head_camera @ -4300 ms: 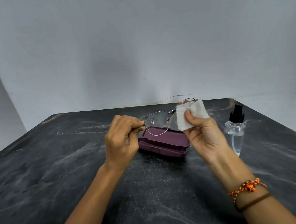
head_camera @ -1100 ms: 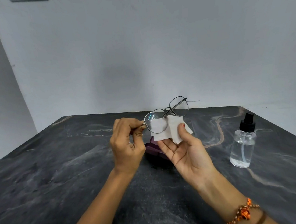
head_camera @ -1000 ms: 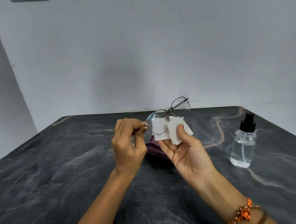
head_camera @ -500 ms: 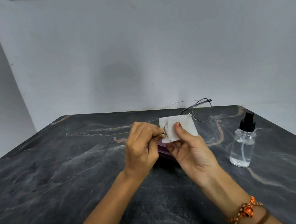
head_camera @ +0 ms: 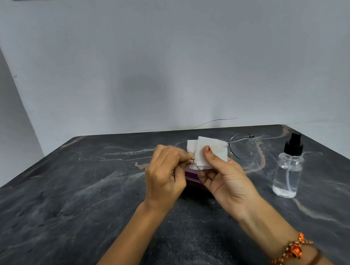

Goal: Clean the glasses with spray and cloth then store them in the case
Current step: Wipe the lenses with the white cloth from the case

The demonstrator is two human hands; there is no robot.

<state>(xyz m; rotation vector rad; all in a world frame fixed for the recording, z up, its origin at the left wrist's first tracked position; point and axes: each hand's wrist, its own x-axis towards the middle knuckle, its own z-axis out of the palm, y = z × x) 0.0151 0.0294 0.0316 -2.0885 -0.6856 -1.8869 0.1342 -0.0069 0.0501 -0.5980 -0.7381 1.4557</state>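
Thin wire-framed glasses (head_camera: 241,146) are held above the table. My left hand (head_camera: 165,176) pinches the frame at its left end. My right hand (head_camera: 224,176) presses a folded white cloth (head_camera: 207,152) over the left lens, thumb on top, so that lens is hidden. The right lens sticks out bare to the right of the cloth, and one thin temple arm (head_camera: 214,121) reaches back over the table's far edge. The purple case (head_camera: 192,177) lies on the table under my hands, mostly covered by them; I cannot tell whether it is open or closed.
A clear spray bottle (head_camera: 288,172) with a black pump top stands upright on the dark marble table (head_camera: 69,208), to the right of my right hand. A grey wall rises behind the table's far edge. A beaded bracelet sits on my right wrist.
The cloth has gone from behind the left lens to wrapped over it. Both hands and the glasses have shifted right and slightly down. The bottle has not moved.
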